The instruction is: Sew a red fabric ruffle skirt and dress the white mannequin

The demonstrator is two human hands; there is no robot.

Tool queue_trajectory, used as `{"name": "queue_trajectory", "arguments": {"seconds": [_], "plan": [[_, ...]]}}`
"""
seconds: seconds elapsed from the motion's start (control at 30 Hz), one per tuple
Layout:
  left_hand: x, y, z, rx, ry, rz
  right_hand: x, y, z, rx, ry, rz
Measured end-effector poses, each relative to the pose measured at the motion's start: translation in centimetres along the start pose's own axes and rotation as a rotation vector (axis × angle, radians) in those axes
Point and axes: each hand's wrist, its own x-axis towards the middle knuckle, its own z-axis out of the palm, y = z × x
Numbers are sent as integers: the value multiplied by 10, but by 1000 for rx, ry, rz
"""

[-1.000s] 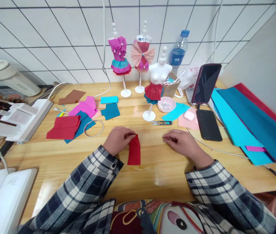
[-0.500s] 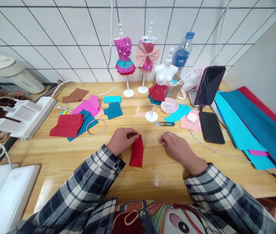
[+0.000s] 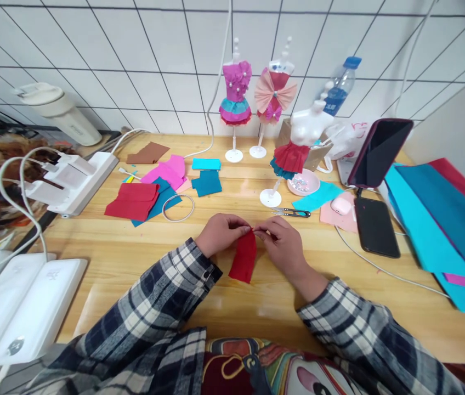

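A narrow strip of red cloth (image 3: 244, 258) hangs from the fingertips of my left hand (image 3: 223, 235), which is closed in a pinch on its top edge. Close by, my right hand (image 3: 281, 241) is also pinched, its fingertips meeting the top corner of the strip. Whatever sits between those right fingertips is too small to make out. Just beyond the hands stands a small white dress form (image 3: 308, 125) wearing a red and teal ruffled skirt. Thread snips (image 3: 292, 212) lie in front of its round base.
Two dressed forms (image 3: 236, 93) stand by the tiled wall. Cloth pieces (image 3: 134, 201) and a ring (image 3: 178, 208) lie at left, near a power strip (image 3: 88, 184). A bead dish (image 3: 304, 182), a black phone (image 3: 376, 226) and large cloth sheets (image 3: 434, 219) are at right.
My right hand has come leftward to the top of the red strip, its fingertips now meeting my left ones. The whole view has shifted, with the table things appearing further right.
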Motion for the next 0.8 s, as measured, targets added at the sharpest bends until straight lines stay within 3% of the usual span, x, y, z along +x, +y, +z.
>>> {"name": "queue_trajectory", "arguments": {"seconds": [0.3, 0.43, 0.6, 0.8], "plan": [[0, 2, -2, -199, -67, -64, -7, 5, 1, -104, -9, -12], [0, 0, -5, -266, -66, -96, -6, 7, 0, 48, -26, 0], [-1, 3, -5, -260, -40, -134, -3, 8, -3, 305, 16, 170], [-1, 1, -4, -205, -34, -100, -1, 9, -16, 356, 51, 238]]}}
